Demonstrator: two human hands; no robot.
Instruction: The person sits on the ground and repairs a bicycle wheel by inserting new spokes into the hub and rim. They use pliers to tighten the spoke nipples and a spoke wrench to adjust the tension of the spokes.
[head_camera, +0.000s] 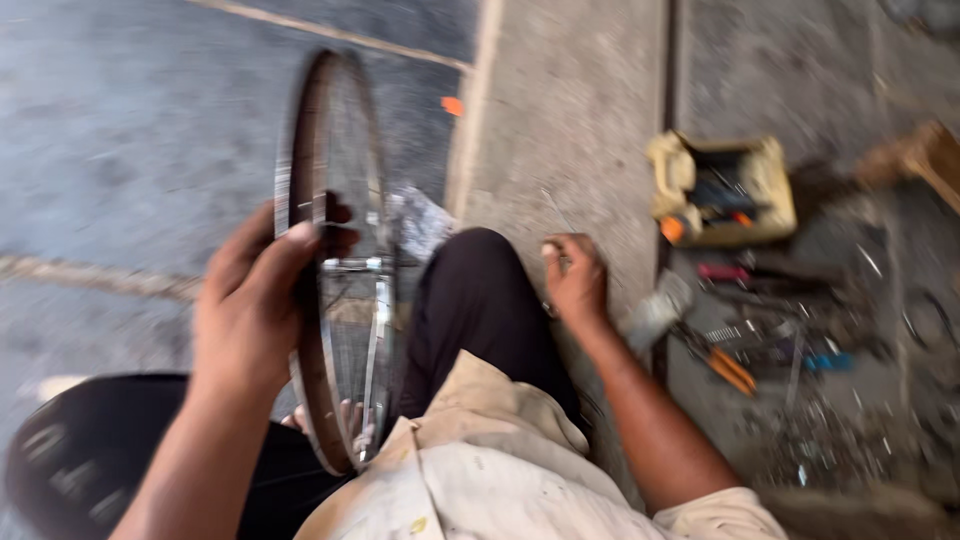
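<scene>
A spoked bicycle wheel rim (335, 130) stands upright on edge between my knees, seen nearly edge-on. My left hand (250, 300) grips it around the middle, near the hub, with the thumb across the rim. My right hand (575, 280) is closed beside my right knee over the concrete; a thin metal piece, perhaps a spoke, seems to stick out of the fist, but blur hides what it is. My legs are in dark trousers (470, 300), and a pale stained shirt (480, 470) fills the bottom of the view.
A yellowish open box (765, 180) of tools sits on the ground at the right. Pliers with orange handles (730, 368), other hand tools and small metal parts lie scattered below it. A concrete kerb (570, 120) runs away ahead; grey road lies to the left.
</scene>
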